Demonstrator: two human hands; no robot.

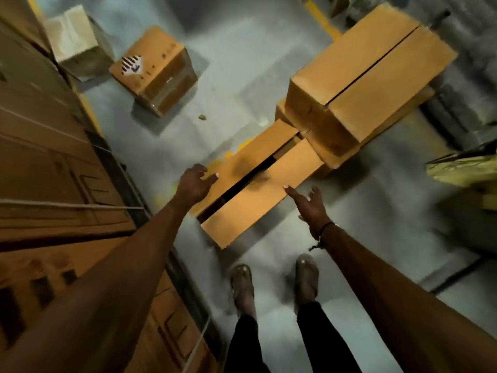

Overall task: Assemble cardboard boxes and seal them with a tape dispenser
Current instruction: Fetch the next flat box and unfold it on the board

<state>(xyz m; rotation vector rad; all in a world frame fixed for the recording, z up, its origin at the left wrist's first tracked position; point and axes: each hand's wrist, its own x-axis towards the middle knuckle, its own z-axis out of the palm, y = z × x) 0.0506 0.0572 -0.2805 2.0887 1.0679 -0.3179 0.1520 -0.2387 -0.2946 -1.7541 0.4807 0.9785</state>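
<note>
We look down past our own arms at a box (258, 184) on the grey floor (242, 63), lying just ahead of our feet (274, 281), its two top flaps folded down with a dark gap running between them, no tape visible on the seam. Our left hand (195, 181) reaches to the box's 9 o'clock edge, fingers spread apart and lightly bent, the fingertips at or just over the flap's edge; we cannot tell whether they touch. Our right hand (309, 204) reaches to the 3 o'clock edge, fingers straight and apart, one fingertip meeting the flap's rim; a dark band (322, 232) circles that wrist. Neither hand is clamped on anything. At 1 o'clock from the box, touching its far end, stands a stack (368, 76) of larger boxes, the top one also with closed flaps and an open seam. At 11 o'clock, well apart, sits a taped carton (156, 68) with a striped diamond label, and beyond it at 10 o'clock a paler carton (78, 41). Along 9 o'clock runs a wall of strapped flat cardboard (53, 170). At 3 o'clock, at the frame's edge, shows a yellowish bundle (465, 168), too blurred to make out. Yellow floor lines (320, 17) show at 12 o'clock
</note>
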